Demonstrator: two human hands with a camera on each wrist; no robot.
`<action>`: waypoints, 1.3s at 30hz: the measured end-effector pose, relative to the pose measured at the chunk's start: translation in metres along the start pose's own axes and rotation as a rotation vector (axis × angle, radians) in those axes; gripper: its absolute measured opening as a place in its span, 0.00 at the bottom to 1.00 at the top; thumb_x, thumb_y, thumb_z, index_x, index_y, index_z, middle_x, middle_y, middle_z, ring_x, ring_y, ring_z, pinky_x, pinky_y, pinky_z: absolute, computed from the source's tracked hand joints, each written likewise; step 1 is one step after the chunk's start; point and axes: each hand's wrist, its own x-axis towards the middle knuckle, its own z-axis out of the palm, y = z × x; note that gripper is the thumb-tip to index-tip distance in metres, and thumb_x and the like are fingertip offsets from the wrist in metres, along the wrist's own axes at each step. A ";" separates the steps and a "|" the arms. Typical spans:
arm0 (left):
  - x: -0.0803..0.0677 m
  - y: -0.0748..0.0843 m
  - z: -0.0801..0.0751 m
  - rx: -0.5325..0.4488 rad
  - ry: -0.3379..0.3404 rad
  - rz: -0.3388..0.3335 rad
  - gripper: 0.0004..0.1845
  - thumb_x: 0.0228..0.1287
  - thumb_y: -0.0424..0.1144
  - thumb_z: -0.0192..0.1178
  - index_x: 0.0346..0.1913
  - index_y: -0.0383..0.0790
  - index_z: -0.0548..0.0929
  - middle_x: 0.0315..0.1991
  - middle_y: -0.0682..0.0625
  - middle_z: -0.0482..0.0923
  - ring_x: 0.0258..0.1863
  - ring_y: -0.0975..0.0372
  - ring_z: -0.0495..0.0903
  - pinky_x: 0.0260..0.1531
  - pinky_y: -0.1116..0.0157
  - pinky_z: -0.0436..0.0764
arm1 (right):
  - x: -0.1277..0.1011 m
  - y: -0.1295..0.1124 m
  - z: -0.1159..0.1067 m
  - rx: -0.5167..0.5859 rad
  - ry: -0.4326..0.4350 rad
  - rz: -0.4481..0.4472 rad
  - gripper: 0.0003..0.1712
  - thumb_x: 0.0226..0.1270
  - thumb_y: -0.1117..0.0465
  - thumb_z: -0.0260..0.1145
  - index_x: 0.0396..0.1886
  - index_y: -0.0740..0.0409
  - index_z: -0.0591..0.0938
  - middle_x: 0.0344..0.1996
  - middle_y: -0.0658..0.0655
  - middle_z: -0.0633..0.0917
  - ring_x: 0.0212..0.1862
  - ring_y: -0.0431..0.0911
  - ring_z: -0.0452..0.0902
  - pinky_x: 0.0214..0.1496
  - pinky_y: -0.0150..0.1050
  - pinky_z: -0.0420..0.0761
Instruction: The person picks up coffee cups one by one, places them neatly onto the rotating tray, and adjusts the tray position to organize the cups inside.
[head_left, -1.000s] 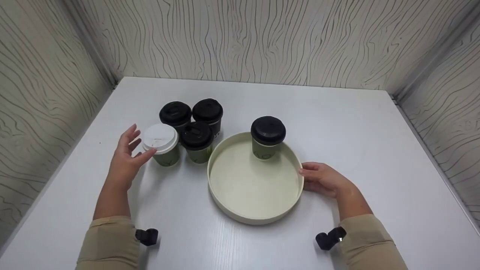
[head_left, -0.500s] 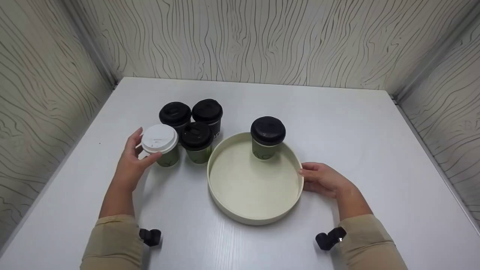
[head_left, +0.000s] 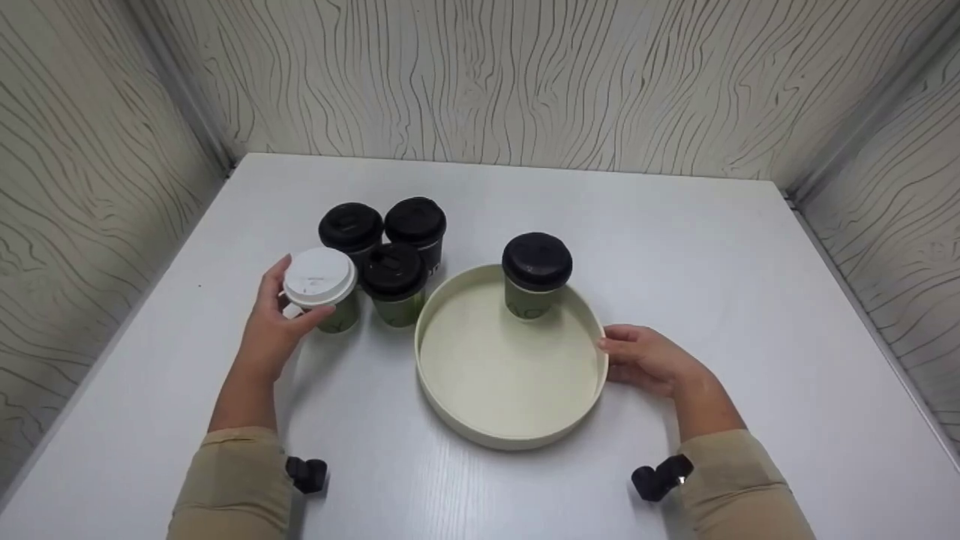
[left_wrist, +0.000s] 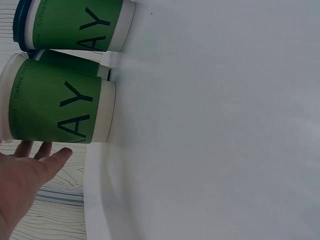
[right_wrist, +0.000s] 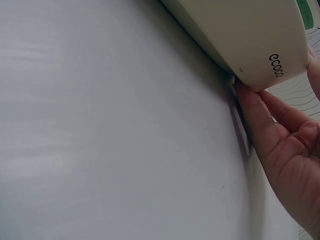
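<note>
A white-lidded green coffee cup [head_left: 320,277] stands upright at the left. My left hand [head_left: 276,330] is beside it, thumb in front and fingers at its left side. In the left wrist view, the left hand's fingers [left_wrist: 54,162] are spread along the green cup [left_wrist: 55,102]; firm contact cannot be told. My right hand [head_left: 652,360] grips the right edge of a round cream tray [head_left: 495,439], thumb at the rim. The right wrist view has its fingers [right_wrist: 255,107] under the tray's wall [right_wrist: 250,35]. A black-lidded cup [head_left: 536,262] stands inside the tray at the back.
Three black-lidded cups stand close together behind and right of the white-lidded one: a rear-left cup [head_left: 350,227], a rear-right cup [head_left: 416,223] and a front cup [head_left: 393,274]. Patterned panels [head_left: 480,82] enclose the white table [head_left: 675,247] at back and sides.
My left hand has moved right and closer around the white-lidded cup, its thumb now in front of it. The cups, the tray and my right hand have stayed in place.
</note>
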 end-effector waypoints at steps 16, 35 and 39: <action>0.006 -0.004 0.007 0.024 0.002 -0.010 0.57 0.44 0.47 0.72 0.71 0.56 0.42 0.71 0.50 0.46 0.69 0.51 0.49 0.64 0.48 0.54 | -0.001 0.000 0.001 0.000 0.016 0.007 0.31 0.64 0.64 0.59 0.62 0.74 0.61 0.41 0.57 0.82 0.44 0.47 0.79 0.49 0.42 0.78; 0.008 -0.005 0.008 -0.001 0.018 0.021 0.54 0.43 0.47 0.73 0.70 0.55 0.47 0.70 0.49 0.50 0.68 0.53 0.51 0.64 0.51 0.54 | 0.000 0.000 -0.001 0.005 -0.001 -0.003 0.32 0.65 0.64 0.59 0.63 0.75 0.60 0.42 0.57 0.82 0.45 0.47 0.79 0.50 0.43 0.77; 0.006 -0.001 0.009 -0.029 0.025 0.015 0.54 0.44 0.45 0.73 0.70 0.53 0.47 0.70 0.48 0.50 0.68 0.52 0.51 0.64 0.51 0.54 | 0.000 0.000 0.000 0.001 0.008 0.000 0.31 0.64 0.64 0.59 0.63 0.75 0.60 0.42 0.57 0.82 0.45 0.47 0.79 0.50 0.43 0.77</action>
